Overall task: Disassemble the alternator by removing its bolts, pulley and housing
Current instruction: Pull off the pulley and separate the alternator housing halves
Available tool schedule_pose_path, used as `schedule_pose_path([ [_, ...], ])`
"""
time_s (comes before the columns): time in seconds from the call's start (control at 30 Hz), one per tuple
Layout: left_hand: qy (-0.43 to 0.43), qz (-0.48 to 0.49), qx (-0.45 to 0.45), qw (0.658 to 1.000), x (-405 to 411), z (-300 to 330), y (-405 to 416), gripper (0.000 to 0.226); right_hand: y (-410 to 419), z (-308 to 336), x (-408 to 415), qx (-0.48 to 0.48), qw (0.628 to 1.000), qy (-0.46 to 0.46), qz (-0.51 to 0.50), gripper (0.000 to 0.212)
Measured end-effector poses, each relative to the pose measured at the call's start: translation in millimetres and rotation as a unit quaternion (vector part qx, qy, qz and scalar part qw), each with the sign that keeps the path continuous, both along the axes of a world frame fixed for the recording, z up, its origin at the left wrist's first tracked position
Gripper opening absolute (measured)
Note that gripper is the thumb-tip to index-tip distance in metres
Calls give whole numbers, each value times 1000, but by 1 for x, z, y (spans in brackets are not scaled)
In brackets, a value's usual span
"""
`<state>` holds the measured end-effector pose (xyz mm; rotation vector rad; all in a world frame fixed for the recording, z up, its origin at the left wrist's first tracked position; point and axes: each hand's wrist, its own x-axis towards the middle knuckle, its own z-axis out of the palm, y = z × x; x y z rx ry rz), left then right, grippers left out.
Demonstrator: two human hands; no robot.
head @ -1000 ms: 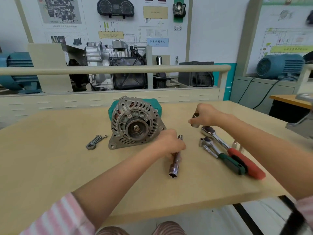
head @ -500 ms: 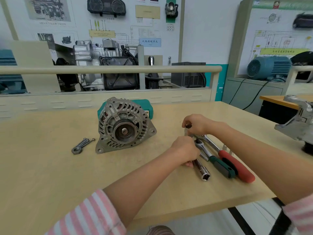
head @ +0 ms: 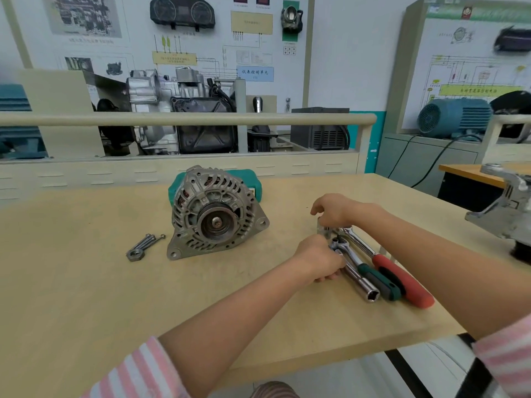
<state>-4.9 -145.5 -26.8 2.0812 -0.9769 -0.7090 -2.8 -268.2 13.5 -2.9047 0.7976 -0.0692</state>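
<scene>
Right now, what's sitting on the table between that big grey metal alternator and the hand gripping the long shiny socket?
Nothing: in the head view, only bare beige tabletop separates the grey ribbed alternator from the left hand gripping the long chrome socket.

Alternator (head: pixel 214 215) upright on table (head: pixel 86 282), left hand (head: pixel 320 261) gripping long socket (head: pixel 360 284), ratchets (head: pixel 382 271) beside

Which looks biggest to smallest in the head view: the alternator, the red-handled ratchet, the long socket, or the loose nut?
1. alternator
2. red-handled ratchet
3. long socket, partly hidden under the left hand, so its full length is unsure
4. loose nut
The ratchet and socket lie nearer the camera than the alternator.
</scene>
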Motion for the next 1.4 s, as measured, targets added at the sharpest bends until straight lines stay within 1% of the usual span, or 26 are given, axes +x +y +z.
schedule_pose_path([
  [0.13, -10, -9, -6, 1000, -2, 0, 4, 8, 1, -3, 0, -28, 999, -16, -12, 43],
  [0.2, -26, -10, -13, 1000, 1, 0, 10, 18, 4, -7, 0, -40, 999, -14, -25, 45],
  [0.23, -40, -8, -20, 999, 4, 0, 14, 19, 5, -8, 0, -40, 998, -28, -28, 45],
  [0.27, -67, -6, -28, 997, 7, 1, 20, 9, 6, -9, 1, -37, 997, -54, -27, 44],
  [0.3, -116, 6, -36, 993, 11, 2, 27, 17, 8, -10, 2, -35, 995, -87, -23, 43],
  [0.33, -184, 28, -50, 981, 15, 3, 37, 36, 11, -10, 4, -35, 992, -119, -12, 41],
  [0.37, -275, 57, -81, 956, 20, 3, 48, 50, 15, -10, 8, -31, 989, -144, 3, 40],
  [0.4, -381, 93, -135, 910, 24, 4, 60, 60, 22, -10, 13, -16, 986, -164, 21, 40],
  [0.43, -474, 122, -187, 852, 28, 5, 72, 68, 29, -10, 19, 14, 982, -185, 39, 43],
  [0.47, -529, 144, -229, 804, 32, 6, 83, 75, 38, -10, 26, 59, 974, -210, 52, 47],
  [0.5, -546, 162, -266, 778, 37, 7, 92, 81, 47, -10, 32, 118, 961, -242, 59, 53],
  [0.53, -528, 181, -283, 780, 42, 9, 101, 84, 55, -11, 39, 182, 942, -276, 58, 58],
  [0.6, -447, 224, -286, 817, 60, 12, 114, 90, 67, -12, 52, 297, 894, -331, 47, 65],
  [0.7, -314, 290, -255, 867, 88, 10, 126, 104, 80, -13, 73, 424, 838, -340, 45, 71],
  [0.77, -223, 280, -268, 894, 100, 6, 127, 108, 86, -15, 86, 460, 821, -333, 54, 78],
  [0.83, -195, 262, -269, 906, 104, -1, 125, 111, 88, -15, 96, 463, 824, -321, 63, 83],
  [0.97, -191, 285, -277, 897, 107, -4, 115, 119, 85, -9, 97, 423, 858, -278, 83, 81],
  [1.03, -190, 295, -283, 893, 108, -3, 113, 118, 83, -8, 94, 396, 866, -290, 99, 71],
  [1.1, -195, 292, -293, 889, 115, -3, 116, 114, 84, -8, 90, 347, 873, -320, 120, 68],
  [1.13, -189, 278, -299, 893, 120, -2, 121, 112, 85, -10, 86, 321, 877, -334, 126, 67],
  [1.2, -137, 217, -305, 917, 134, 3, 134, 110, 86, -16, 74, 281, 882, -358, 121, 60],
  [1.23, -95, 179, -303, 931, 144, 7, 141, 105, 88, -18, 67, 255, 884, -374, 114, 58],
  [1.3, -6, 131, -298, 945, 165, 13, 152, 75, 94, -22, 50, 141, 897, -413, 76, 61],
  [1.33, 30, 130, -303, 944, 174, 14, 155, 59, 96, -24, 44, 82, 897, -430, 54, 62],
  [1.37, 61, 140, -312, 938, 180, 14, 156, 52, 98, -25, 41, 48, 892, -447, 38, 63],
  [1.4, 91, 151, -324, 930, 182, 13, 155, 49, 98, -24, 39, 44, 885, -462, 22, 60],
])
